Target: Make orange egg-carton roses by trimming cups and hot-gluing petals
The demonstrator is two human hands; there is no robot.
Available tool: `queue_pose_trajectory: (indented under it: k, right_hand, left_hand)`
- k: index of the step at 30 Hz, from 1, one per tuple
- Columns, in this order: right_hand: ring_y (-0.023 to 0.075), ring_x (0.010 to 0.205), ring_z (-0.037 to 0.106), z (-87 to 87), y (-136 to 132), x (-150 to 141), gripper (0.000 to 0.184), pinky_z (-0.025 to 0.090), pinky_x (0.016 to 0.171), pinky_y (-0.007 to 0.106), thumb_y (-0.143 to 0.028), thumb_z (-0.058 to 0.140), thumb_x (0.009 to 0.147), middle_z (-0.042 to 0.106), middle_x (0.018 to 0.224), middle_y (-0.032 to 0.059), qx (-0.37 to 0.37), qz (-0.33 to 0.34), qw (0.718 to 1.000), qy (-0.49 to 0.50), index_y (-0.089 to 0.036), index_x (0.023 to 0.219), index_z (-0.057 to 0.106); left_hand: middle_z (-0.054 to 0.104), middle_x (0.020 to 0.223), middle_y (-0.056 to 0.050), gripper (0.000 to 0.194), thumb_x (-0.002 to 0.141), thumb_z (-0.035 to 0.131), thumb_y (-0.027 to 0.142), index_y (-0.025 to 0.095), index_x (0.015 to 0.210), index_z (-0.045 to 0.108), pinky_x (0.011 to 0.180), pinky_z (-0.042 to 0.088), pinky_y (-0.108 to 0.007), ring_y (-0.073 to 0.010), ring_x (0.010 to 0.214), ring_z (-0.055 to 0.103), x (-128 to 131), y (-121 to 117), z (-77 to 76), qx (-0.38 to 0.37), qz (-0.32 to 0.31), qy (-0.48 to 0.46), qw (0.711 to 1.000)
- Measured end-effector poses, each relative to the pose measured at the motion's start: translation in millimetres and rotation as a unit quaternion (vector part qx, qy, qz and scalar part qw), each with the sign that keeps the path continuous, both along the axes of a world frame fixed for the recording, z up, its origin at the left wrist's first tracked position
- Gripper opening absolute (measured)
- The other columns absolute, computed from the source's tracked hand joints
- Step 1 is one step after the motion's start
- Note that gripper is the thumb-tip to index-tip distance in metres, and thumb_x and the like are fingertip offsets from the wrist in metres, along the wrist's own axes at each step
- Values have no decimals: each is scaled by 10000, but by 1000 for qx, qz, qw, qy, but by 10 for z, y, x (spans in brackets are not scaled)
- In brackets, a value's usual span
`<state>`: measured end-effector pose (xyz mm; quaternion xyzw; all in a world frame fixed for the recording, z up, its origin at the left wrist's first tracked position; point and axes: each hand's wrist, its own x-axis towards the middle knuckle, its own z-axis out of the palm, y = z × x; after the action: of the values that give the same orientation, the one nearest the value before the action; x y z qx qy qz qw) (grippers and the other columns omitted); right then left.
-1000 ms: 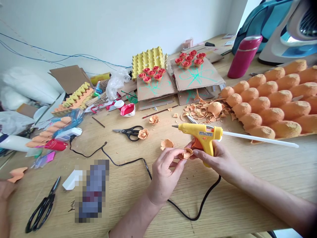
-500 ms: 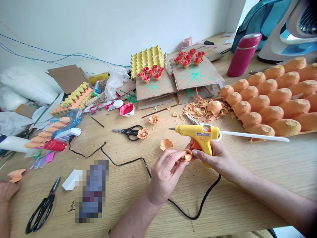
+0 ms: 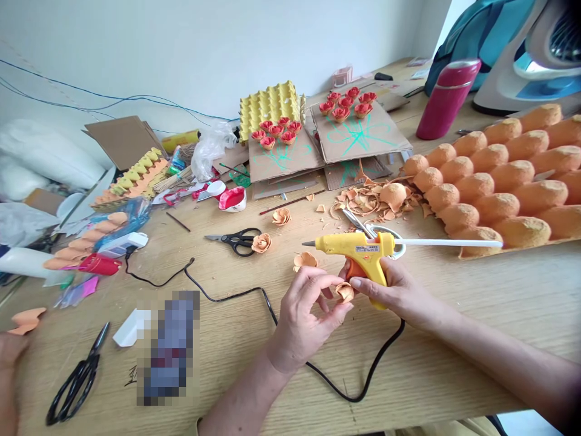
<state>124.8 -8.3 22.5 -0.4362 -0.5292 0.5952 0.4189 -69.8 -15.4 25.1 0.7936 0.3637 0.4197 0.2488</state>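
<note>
My left hand (image 3: 302,324) is closed in a pinch on a small orange egg-carton flower (image 3: 345,293), its thumb below and its fingertips above. In my right hand (image 3: 406,293) is a yellow hot glue gun (image 3: 356,247), gripped by the handle, its nozzle pointing left. The right fingertips are close beside the flower; whether they touch it I cannot tell. A white glue stick (image 3: 449,243) sticks out from the gun's back. Just beyond my left hand lies a flat petal piece (image 3: 305,260), partly hidden. Two orange paper flowers (image 3: 281,217) rest farther back, one against black-handled scissors (image 3: 233,241).
A black cord (image 3: 379,363) loops below the gun. Orange egg trays (image 3: 499,188) stand at right by carton scraps (image 3: 358,200) and white-handled scissors (image 3: 358,223). Cardboard panels (image 3: 290,160) bear red flowers. At far left, another person's hand (image 3: 11,350) is near black scissors (image 3: 77,378).
The glue gun has shifted slightly left, and less glue stick shows behind it. The flower has turned and lowered a little, showing more of its cup; my left fingers are spread wider around it.
</note>
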Motion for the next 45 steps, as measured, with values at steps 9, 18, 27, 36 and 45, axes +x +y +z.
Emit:
queue_pose_trajectory:
  k: [9,18,27,36,45]
  right_hand:
    - [196,806,641,-73,-16,-59,413,548,750,314,-521,816,707,691,857,31,-48,22,997,50,-195,903,658]
    - [176,815,650,-84,-24,-75,461,526,725,276,-488,869,654,701,904,24,-143,-22,985,96,-197,919,628]
    - [182,775,663,-113,-22,-80,460,548,718,305,-528,826,698,707,903,39,-116,-12,990,73,-204,967,639]
    - [142,644,544,-57,99,128,390,424,569,264,-539,766,768,611,723,3,-32,-139,990,5,-195,896,634]
    - [157,660,562,-6,57,171,414,414,544,262,-564,742,771,640,753,25,-60,-126,989,-42,-196,931,639]
  left_hand:
    - [645,981,-38,228,844,710,143,189,1037,597,574,572,-181,-84,686,626,11,-32,-39,28,57,7,998]
    - [637,1062,-60,346,864,718,165,202,1195,623,664,625,-204,-97,746,661,6,-16,-24,-30,25,-19,999]
    - [687,1025,-60,278,880,697,192,200,1152,639,620,581,-194,-107,738,650,4,-19,-8,-32,37,-13,999]
    - [712,974,-46,300,817,710,62,194,1079,646,762,581,-289,-160,792,669,0,20,-187,-68,15,126,990]
    - [647,902,-7,271,790,725,29,188,987,628,701,533,-219,-119,740,618,9,60,-213,-154,25,102,982]
